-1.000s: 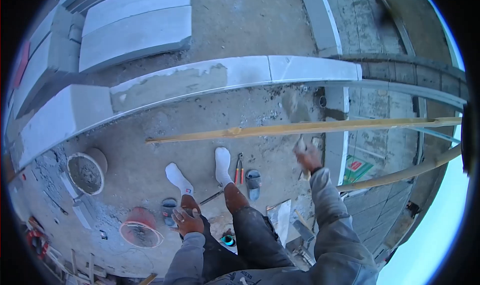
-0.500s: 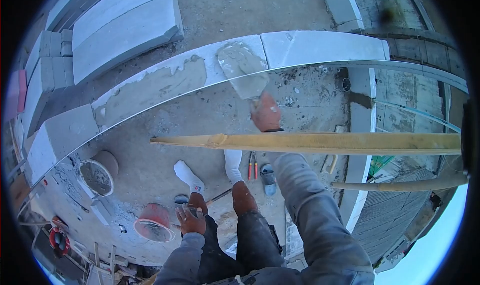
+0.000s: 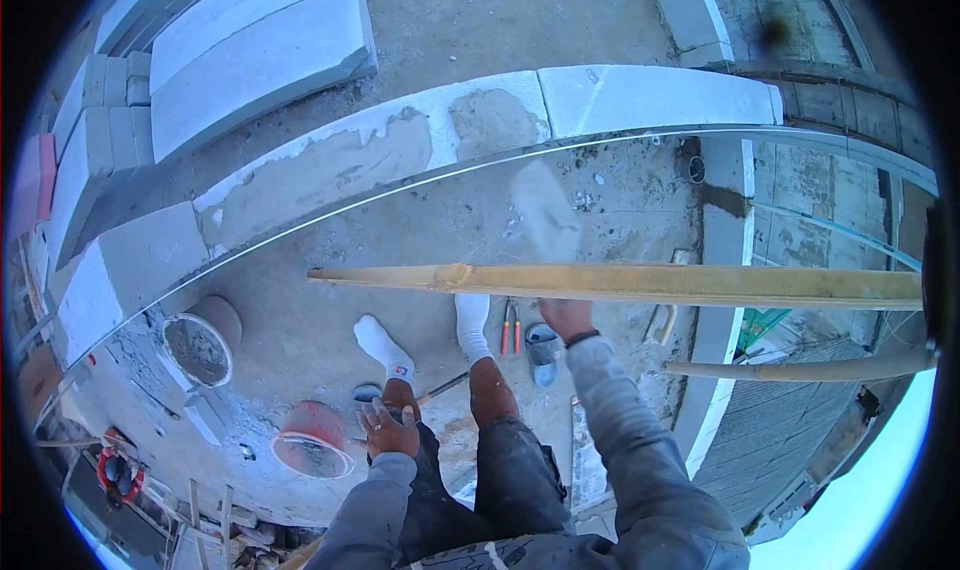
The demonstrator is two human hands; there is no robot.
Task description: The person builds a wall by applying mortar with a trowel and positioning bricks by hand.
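Note:
My right hand (image 3: 567, 317) is closed on a trowel (image 3: 545, 210), whose blade is blurred by motion. The wooden pole (image 3: 640, 282) hides the handle and part of the fingers. The blade hangs over the floor on the near side of a low wall of pale blocks (image 3: 650, 100). Grey mortar (image 3: 340, 165) covers much of the wall's top left of the joint, with a smaller patch (image 3: 490, 123) beside the joint. A taut white string runs along the wall's near edge. My left hand (image 3: 388, 430) rests near my knee with its fingers spread, holding nothing.
Two buckets stand at the left, a grey one with mortar (image 3: 198, 350) and a red one (image 3: 313, 440). Pliers (image 3: 511, 327) and a slipper (image 3: 543, 354) lie near my feet. Large blocks (image 3: 265, 65) are stacked at the upper left. A second pole (image 3: 790, 372) juts in from the right.
The trowel has lifted off the mortar patch by the joint and moved down and right, toward me. My right hand has drawn back behind the wooden pole. The patch now shows uncovered.

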